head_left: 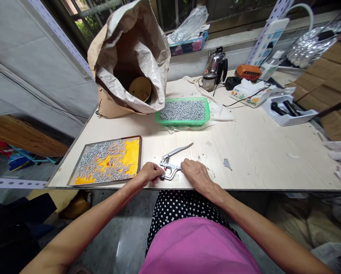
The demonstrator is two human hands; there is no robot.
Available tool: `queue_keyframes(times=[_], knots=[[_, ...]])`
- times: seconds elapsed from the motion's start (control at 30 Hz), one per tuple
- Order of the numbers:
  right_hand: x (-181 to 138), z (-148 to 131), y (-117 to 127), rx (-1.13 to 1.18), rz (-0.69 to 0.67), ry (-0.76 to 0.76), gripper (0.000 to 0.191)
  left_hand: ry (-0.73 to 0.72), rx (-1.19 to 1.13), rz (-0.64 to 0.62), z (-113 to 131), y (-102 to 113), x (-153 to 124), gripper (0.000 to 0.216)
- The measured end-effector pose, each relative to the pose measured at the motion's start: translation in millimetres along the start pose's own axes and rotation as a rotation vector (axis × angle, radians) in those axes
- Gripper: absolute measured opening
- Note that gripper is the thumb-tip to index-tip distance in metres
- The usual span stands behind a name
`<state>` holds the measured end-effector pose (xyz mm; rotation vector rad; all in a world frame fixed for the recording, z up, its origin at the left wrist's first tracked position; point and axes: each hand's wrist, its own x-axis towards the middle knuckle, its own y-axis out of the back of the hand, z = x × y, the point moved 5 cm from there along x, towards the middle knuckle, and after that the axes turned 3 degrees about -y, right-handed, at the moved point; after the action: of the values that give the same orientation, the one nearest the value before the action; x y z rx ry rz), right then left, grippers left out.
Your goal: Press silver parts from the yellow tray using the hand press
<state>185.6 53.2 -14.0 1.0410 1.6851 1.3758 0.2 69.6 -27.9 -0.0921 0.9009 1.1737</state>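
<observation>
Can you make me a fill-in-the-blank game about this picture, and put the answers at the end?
1. By the silver hand tool, the person's ____ hand is the one nearer the shallow tray.
2. The plastic basket full of small metal pieces is coloured ____.
3. The black cloth over the person's legs is patterned with white ____.

Missing words: left; green; dots.

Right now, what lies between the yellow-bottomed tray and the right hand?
In the head view, going from the tray, first comes the left hand, then the metal pliers, whose lower handle runs to the right hand.
</observation>
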Motion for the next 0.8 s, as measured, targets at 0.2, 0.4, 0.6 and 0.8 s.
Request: queue_keyframes(times=[0.2, 0.4, 0.6, 0.8], knots=[[0, 5, 1, 0.031, -0.003, 0.030, 0.016, 0.020, 0.021, 0.004, 3, 0, 0, 0.025], [17, 31, 18, 0.061, 0.004, 0.093, 0.087, -0.007, 0.031, 0.002, 0, 0, 1, 0.026], [42, 48, 13, 0.073, -0.153, 0.157, 0.110, 0.002, 0.023, 0.019, -2, 0, 2, 0.025], [40, 39, 21, 0.036, -0.162, 0.142, 0.083, 0.036, 0.030, 0.041, -3, 0, 1, 0.024]])
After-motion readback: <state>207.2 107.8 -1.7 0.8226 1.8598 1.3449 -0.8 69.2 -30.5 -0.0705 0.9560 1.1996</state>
